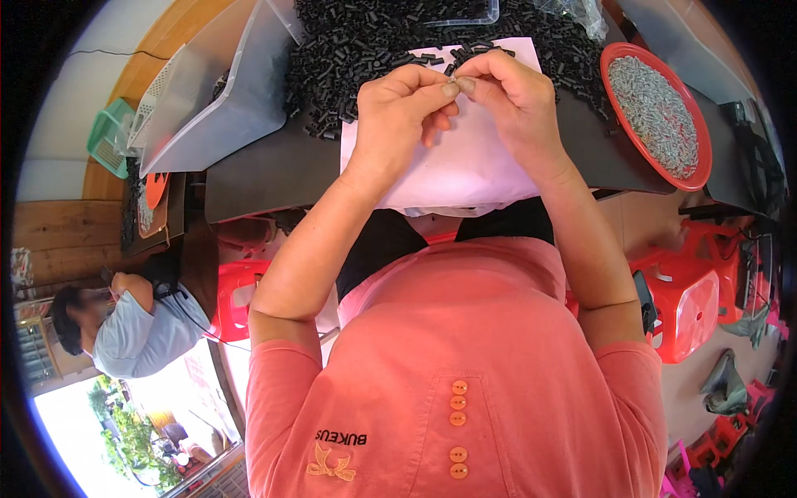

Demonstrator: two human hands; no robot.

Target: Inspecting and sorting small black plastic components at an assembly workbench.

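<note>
My left hand and my right hand meet above a pale sheet at the table's near edge. Thumb and forefinger of each are pinched together, tip to tip. Whatever sits between them is tiny and mostly covered by the fingers. The left hand's other fingers curl beneath. Just beyond the hands spreads a heap of short black tubular parts, a few of them lying on the sheet's far edge. To the right, a red round tray holds many small silvery metal pieces.
A translucent plastic bin leans at the left of the dark table. A clear plastic bag lies at the far right of the heap. Red stools stand at right. Another person sits at far left.
</note>
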